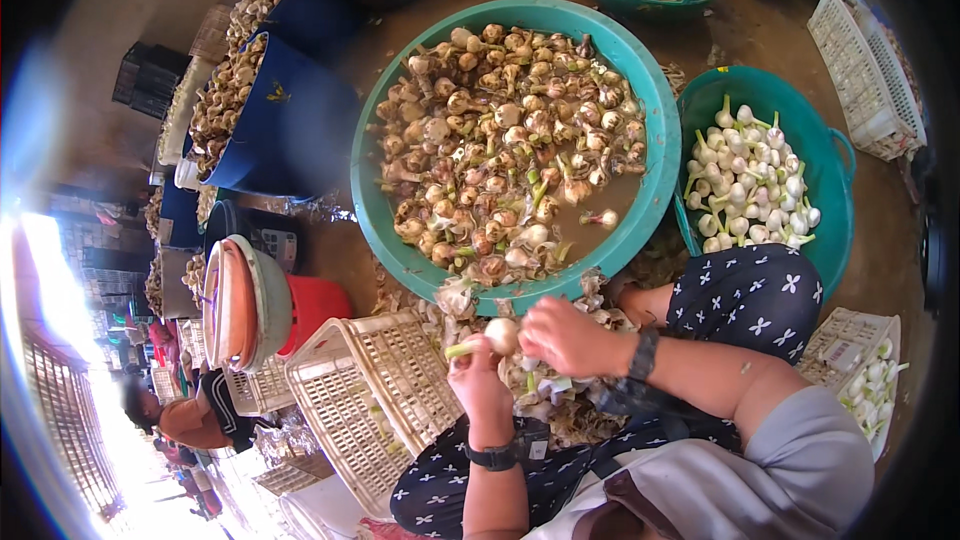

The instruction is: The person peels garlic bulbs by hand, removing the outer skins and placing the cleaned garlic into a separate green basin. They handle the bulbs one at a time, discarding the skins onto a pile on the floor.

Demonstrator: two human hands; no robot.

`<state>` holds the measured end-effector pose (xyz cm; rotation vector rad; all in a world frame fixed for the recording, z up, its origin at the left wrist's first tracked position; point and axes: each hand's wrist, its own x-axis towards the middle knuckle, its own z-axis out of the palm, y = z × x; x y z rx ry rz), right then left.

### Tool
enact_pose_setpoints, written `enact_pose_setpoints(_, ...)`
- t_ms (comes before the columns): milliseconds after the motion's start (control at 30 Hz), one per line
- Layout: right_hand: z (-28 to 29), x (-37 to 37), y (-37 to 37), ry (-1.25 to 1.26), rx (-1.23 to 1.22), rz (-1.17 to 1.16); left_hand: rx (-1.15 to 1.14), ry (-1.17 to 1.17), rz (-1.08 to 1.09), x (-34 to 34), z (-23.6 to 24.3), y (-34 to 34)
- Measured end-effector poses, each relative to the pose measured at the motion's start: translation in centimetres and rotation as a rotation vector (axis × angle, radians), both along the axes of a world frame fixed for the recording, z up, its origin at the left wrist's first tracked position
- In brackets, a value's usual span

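My left hand point(478, 380) grips a garlic bulb point(502, 336) by its green stem, with the pale round head pointing right. The fingers of my right hand point(572, 338) are bent and closed against the side of that bulb; what lies under their tips is hidden. Just beyond both hands stands a wide green basin point(660, 155), where brown unpeeled garlic bulbs point(510, 115) lie in muddy water. Peeled garlic skins point(535, 380) are heaped below my hands, between my knees.
At the right a green tub point(838, 210) holds clean white garlic; another tub point(640, 5) stands at the far side. A plastic crate point(375, 410) leans by my left knee. Blue bins point(285, 130), stacked basins point(268, 300) and a person point(195, 415) are at the left.
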<state>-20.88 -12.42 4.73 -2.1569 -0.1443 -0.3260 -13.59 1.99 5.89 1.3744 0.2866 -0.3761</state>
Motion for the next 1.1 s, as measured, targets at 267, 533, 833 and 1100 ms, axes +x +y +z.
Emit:
enact_pose_setpoints(267, -0.4, 1.3, -0.1, 0.122, 0.610, -0.204, 0.106, -0.136, -0.105, 0.8, 0.0, 0.9)
enact_pose_setpoints(533, 0.0, 3.2, -1.2, 0.023, 0.249, 0.013, 0.033, -0.101, -0.165, 1.3, -0.9, 0.6)
enact_pose_setpoints(833, -7.1, -0.4, -1.0, -0.024, 0.076, -0.323, 0.000, 0.210, 0.066, 3.0, -1.3, -0.6)
enact_pose_setpoints(1100, -22.4, 10.4, -8.2, 0.818, 1.318, -1.398, -0.349, -0.384, -0.655, 0.7, 5.9, -10.9)
